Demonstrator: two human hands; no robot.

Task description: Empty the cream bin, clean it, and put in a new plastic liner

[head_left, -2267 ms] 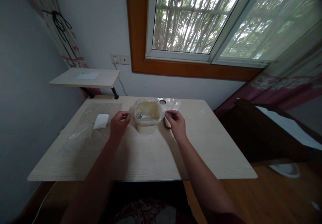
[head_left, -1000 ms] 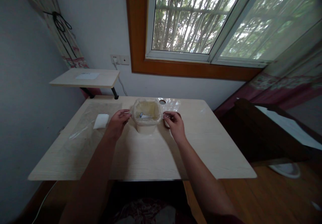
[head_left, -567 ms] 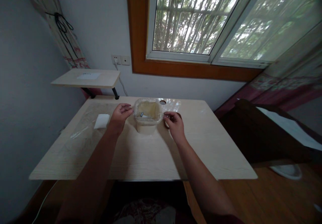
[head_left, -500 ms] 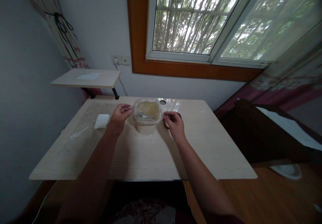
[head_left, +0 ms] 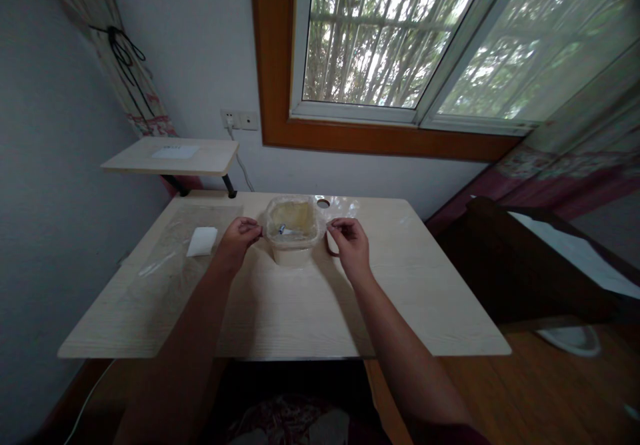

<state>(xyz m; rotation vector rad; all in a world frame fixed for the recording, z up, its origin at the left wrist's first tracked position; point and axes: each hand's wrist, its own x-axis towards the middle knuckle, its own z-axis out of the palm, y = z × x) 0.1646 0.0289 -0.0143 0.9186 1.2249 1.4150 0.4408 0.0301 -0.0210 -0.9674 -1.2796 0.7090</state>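
A small cream bin (head_left: 293, 253) lined with a clear plastic bag (head_left: 295, 226) stands near the far middle of the light wooden desk (head_left: 280, 298). Something small and blue lies inside it. My left hand (head_left: 236, 243) is at the bin's left side, fingers pinched on the edge of the bag. On the right side my right hand (head_left: 352, 245) pinches the bag's edge the same way. Both forearms reach in from the near edge of the desk.
A folded white item (head_left: 202, 240) lies on a clear plastic sheet (head_left: 175, 248) on the desk's left part. A raised shelf (head_left: 170, 155) with a paper stands at the back left. A cable hole (head_left: 323, 202) is behind the bin. Dark furniture (head_left: 525, 265) stands to the right.
My left hand briefly lifted off the bag's left edge with the fingers loosened, then came back and pinched it again. My right hand shifted a little higher at the right edge. The bin stayed put.
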